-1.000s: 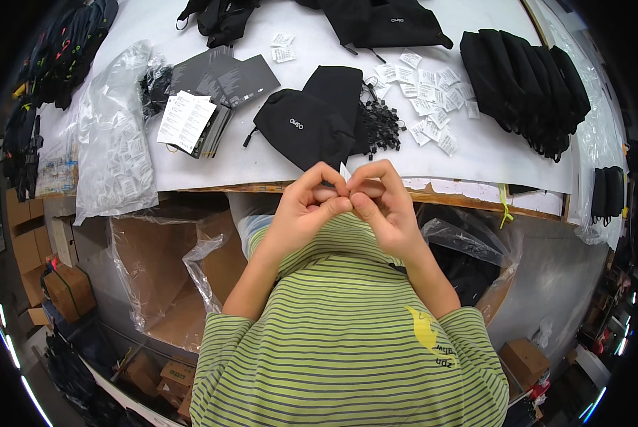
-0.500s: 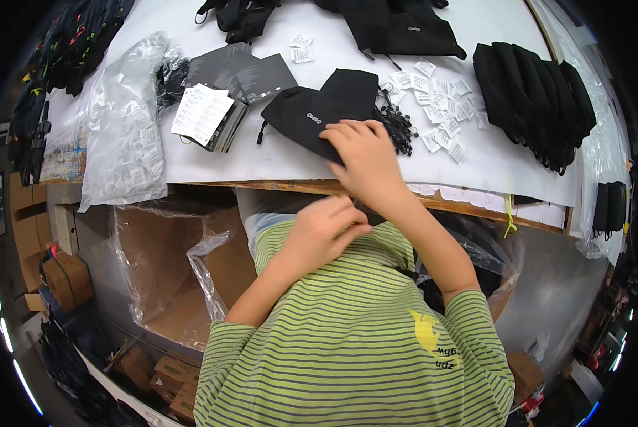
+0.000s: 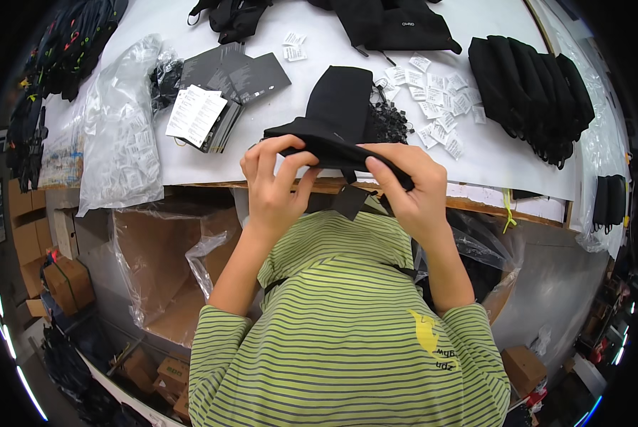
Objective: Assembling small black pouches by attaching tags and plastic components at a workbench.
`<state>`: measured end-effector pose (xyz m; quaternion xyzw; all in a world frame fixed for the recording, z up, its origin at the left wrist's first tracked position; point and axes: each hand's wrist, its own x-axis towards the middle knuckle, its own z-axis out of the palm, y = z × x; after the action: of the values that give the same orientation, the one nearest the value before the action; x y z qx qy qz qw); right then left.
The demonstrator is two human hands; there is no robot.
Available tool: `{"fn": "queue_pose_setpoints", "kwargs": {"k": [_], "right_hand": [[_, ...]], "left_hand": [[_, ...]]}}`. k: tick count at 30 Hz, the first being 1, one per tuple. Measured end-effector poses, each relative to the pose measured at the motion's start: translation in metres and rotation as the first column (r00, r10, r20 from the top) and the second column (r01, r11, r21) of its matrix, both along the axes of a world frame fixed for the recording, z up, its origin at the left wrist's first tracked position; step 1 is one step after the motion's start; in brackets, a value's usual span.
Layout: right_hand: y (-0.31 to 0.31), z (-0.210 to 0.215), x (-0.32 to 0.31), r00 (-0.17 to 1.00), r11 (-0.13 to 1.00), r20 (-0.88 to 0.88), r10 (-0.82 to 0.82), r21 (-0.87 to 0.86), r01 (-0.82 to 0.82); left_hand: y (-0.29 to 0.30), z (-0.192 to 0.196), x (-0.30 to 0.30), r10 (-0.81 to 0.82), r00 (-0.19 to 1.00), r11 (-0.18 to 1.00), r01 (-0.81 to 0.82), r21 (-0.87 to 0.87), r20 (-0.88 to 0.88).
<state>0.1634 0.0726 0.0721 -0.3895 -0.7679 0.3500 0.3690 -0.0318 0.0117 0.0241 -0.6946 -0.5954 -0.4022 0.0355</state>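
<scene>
Now left hand (image 3: 273, 178), right hand (image 3: 411, 188) both pinch black cap (image 3: 337, 117) edge between them.

Booklets (image 3: 198, 114); white packets (image 3: 436, 117); black stack (image 3: 529, 92)

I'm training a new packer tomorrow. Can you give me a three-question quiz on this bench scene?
1. True or false: both hands grip the black fabric item at its near edge.
2. What hangs from that item between the hands? A) a dark tag B) a red ribbon C) a metal key
3. Which side of the white table holds the stack of folded black items, the person's left or right?

Key: 1 true, the left hand and right hand both pinch it. 2 A, the dark tag. 3 right.
</scene>
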Motion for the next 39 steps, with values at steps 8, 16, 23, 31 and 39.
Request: {"fn": "queue_pose_setpoints", "kwargs": {"k": [8,16,23,31,39], "right_hand": [[-0.011,-0.003,0.005,0.986,0.996,-0.146,-0.078,0.028,0.083],[-0.017,-0.001,0.007,0.985,0.995,-0.151,0.077,0.068,-0.067],[-0.020,-0.004,0.006,0.979,0.994,-0.179,0.095,0.070,-0.084],[-0.028,-0.004,0.003,0.979,0.998,-0.205,0.018,-0.054,-0.030],[-0.031,0.000,0.006,0.963,0.994,-0.266,-0.036,-0.111,0.006]], "left_hand": [[-0.008,0.009,0.012,-0.060,0.994,0.998,0.061,-0.009,0.096],[-0.010,0.009,0.007,-0.083,0.996,0.995,0.084,0.059,-0.015],[-0.011,0.008,0.006,-0.127,0.992,0.989,0.125,0.077,0.019],[-0.011,0.011,0.007,-0.124,0.992,0.992,0.124,-0.004,0.001],[-0.012,0.016,0.003,-0.135,0.989,0.989,0.138,0.059,-0.059]]}}
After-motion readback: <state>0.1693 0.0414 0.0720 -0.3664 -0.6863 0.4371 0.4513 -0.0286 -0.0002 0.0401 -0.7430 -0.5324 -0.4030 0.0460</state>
